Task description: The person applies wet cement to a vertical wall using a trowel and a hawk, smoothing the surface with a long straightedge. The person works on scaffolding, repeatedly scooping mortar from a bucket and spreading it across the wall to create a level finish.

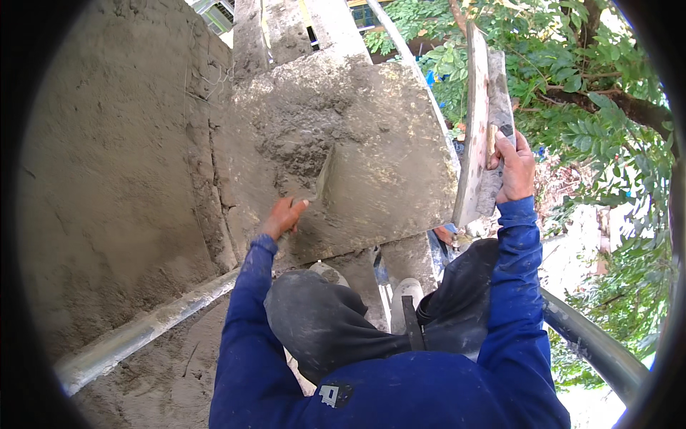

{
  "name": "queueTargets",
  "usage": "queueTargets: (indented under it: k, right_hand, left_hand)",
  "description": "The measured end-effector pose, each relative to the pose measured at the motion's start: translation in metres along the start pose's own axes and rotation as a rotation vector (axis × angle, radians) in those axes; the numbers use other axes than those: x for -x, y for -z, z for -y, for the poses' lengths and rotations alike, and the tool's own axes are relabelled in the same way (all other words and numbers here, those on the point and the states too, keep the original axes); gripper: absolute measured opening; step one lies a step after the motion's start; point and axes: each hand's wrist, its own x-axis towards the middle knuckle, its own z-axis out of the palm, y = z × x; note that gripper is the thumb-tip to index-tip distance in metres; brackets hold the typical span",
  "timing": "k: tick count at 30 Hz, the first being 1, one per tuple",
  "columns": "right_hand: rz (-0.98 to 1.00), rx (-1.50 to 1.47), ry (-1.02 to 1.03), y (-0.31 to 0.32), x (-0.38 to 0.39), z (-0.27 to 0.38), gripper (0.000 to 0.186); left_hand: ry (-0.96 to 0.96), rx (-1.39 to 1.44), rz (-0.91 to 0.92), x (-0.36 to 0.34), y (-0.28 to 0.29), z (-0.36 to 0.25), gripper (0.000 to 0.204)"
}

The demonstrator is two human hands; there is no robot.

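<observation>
My left hand [284,217] is closed round the handle of a trowel [326,177]. The trowel's mortar-smeared blade stands tilted on edge against a heap of wet grey mortar [300,136]. Under the heap lies a wide mortar-covered board [386,171]. At the board's right edge, my right hand [516,168] grips a long plasterer's float [474,129] by its handle. The float is held on edge, its flat face turned toward the board and stained with mortar.
A freshly plastered wall [121,143] rises on the left, with a crack-like gap beside the board. Metal scaffold pipes [157,329] run low on the left and on the right [593,343]. Leafy branches [586,114] fill the right side. My knees are bent at the board's near edge.
</observation>
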Motion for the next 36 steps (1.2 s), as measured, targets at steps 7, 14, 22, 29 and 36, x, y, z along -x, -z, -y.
queueTargets:
  k: [7, 14, 22, 29, 36]
  right_hand:
    - [0.082, 0.036, 0.000, -0.009, 0.004, 0.000, 0.021]
    - [0.046, 0.058, -0.021, -0.004, 0.010, 0.004, 0.017]
    - [0.068, 0.104, 0.002, -0.007, 0.006, 0.002, 0.023]
    - [0.077, 0.104, -0.010, -0.004, 0.006, -0.002, 0.024]
    - [0.095, 0.069, -0.020, -0.008, 0.005, 0.000, 0.021]
  left_hand:
    - [-0.156, -0.356, 0.116, 0.050, -0.099, 0.066, 0.064]
    - [0.232, -0.207, 0.235, 0.036, -0.008, 0.103, 0.067]
    - [0.031, -0.484, -0.005, 0.071, 0.006, 0.110, 0.053]
    - [0.125, -0.762, 0.157, 0.046, 0.043, 0.105, 0.038]
    - [0.090, -0.938, -0.201, 0.041, 0.121, 0.087, 0.036]
